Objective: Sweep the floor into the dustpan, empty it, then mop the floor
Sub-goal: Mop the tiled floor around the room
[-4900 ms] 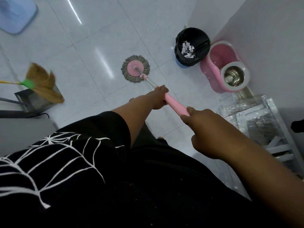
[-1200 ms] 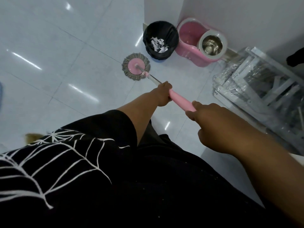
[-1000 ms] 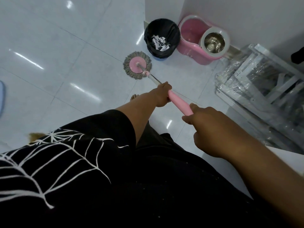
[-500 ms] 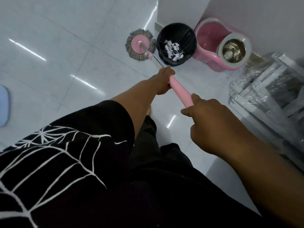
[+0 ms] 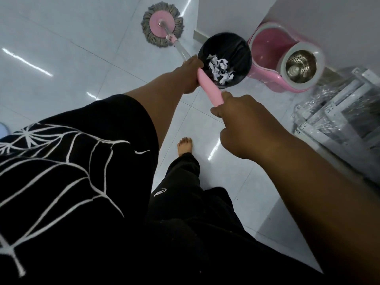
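The round mop head (image 5: 162, 27), pink disc with grey fringe, lies flat on the white tiled floor (image 5: 61, 64) at the top, just left of the wall corner. Its pole runs back to me, metal near the head, then a pink handle (image 5: 208, 87). My left hand (image 5: 190, 76) grips the pole where the pink part begins. My right hand (image 5: 244, 128) grips the handle's near end. A black-lined bin (image 5: 234, 48) with shredded white paper stands under the handle. A pink spin bucket (image 5: 287, 58) with a steel basket stands to its right.
A white wall corner (image 5: 226, 15) rises behind the bin and bucket. Plastic-wrapped metal frames (image 5: 339, 112) lie on the floor at right. My bare foot (image 5: 185, 146) stands on the tiles below the handle. A pale blue object shows at the left edge (image 5: 3, 128).
The mop head has slid forward along the floor, past the left side of the bin toward the wall corner. Both hands kept their hold, and the broom and dustpan have left the view.
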Available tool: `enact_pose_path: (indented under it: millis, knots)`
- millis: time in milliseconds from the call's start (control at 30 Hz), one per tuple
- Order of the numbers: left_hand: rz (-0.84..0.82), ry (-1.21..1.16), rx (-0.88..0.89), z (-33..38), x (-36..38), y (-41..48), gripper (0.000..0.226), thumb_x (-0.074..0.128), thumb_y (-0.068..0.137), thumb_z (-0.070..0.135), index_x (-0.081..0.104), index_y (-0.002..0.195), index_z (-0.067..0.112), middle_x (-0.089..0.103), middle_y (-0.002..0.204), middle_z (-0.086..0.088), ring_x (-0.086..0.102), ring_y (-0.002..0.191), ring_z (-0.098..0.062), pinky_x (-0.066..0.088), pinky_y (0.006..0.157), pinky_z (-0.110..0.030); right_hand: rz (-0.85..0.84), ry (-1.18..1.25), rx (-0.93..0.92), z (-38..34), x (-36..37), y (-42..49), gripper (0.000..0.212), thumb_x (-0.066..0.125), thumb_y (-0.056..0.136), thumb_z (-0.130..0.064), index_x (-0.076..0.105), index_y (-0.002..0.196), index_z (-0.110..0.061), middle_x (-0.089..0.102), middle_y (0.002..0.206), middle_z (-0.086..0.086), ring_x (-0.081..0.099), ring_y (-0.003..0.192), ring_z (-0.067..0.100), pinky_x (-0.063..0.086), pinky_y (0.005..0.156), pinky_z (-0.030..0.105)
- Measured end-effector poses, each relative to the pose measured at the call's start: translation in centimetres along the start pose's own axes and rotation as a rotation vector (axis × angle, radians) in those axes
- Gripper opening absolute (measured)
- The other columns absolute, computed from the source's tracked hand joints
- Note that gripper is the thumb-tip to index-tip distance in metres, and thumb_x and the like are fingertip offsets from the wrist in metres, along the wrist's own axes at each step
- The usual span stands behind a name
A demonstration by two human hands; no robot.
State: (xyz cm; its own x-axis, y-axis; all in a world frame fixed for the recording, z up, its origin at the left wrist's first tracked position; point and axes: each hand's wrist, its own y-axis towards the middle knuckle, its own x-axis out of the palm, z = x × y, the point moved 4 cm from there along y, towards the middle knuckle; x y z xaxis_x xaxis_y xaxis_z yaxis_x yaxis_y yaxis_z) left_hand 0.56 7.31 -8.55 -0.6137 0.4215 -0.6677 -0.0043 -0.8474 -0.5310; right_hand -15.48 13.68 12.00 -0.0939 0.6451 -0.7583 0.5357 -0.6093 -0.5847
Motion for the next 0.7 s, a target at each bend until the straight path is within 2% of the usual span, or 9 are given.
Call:
enact_pose_path:
  millis: [167, 333, 433, 600, 700]
  knots:
    - [-0.039, 0.027, -0.004, 1.3, 2.8, -2.5, 0.058, 0.062, 0.090, 0.015, 0.035, 0.141, 0.010, 0.020, 0.157, -0.014, 0.034, 0.139, -0.033, 0.031, 0.113, -0.040, -0.036, -0.014, 0.003, 0.9, 1.8, -3.6, 0.035, 0.058, 0.089, -0.014, 0.061, 0.123, -0.007, 0.046, 0.139, 0.017, 0.063, 0.095, 0.033, 0.054, 0.085, 0.043]
    - [-0.071, 0.094, 0.015, 5.2, 7.4, -8.1, 0.059, 0.066, 0.088, 0.021, 0.037, 0.139, 0.011, 0.033, 0.146, -0.014, 0.050, 0.123, -0.034, 0.040, 0.104, -0.043, -0.062, -0.032, 0.006, 2.6, 4.2, -11.1, 0.039, 0.053, 0.089, -0.008, 0.059, 0.127, -0.011, 0.039, 0.148, 0.015, 0.061, 0.099, 0.032, 0.053, 0.086, 0.039]
    - [-0.106, 0.120, 0.030, 8.4, 11.0, -12.5, 0.061, 0.066, 0.088, 0.025, 0.037, 0.140, 0.012, 0.034, 0.145, -0.011, 0.053, 0.117, -0.033, 0.042, 0.102, -0.043, -0.074, -0.046, 0.018, 4.0, 6.0, -16.8, 0.038, 0.053, 0.087, -0.005, 0.059, 0.124, -0.011, 0.042, 0.145, 0.014, 0.062, 0.095, 0.030, 0.055, 0.083, 0.039]
    - [-0.161, 0.143, 0.080, 14.7, 18.2, -19.4, 0.053, 0.064, 0.090, 0.029, 0.040, 0.134, 0.010, 0.038, 0.141, -0.011, 0.056, 0.111, -0.034, 0.045, 0.095, -0.043, -0.098, -0.041, 0.064, 7.8, 9.3, -27.1, 0.039, 0.053, 0.082, -0.004, 0.060, 0.119, -0.014, 0.053, 0.116, 0.007, 0.060, 0.085, 0.026, 0.055, 0.074, 0.038]
    - [-0.177, 0.112, 0.124, 18.3, 22.9, -22.6, 0.051, 0.063, 0.091, 0.029, 0.042, 0.133, 0.008, 0.041, 0.138, -0.013, 0.057, 0.111, -0.033, 0.045, 0.093, -0.041, -0.090, -0.027, 0.111, 10.6, 11.3, -32.7, 0.045, 0.054, 0.081, -0.005, 0.058, 0.123, -0.020, 0.055, 0.123, 0.005, 0.061, 0.090, 0.026, 0.055, 0.077, 0.040]
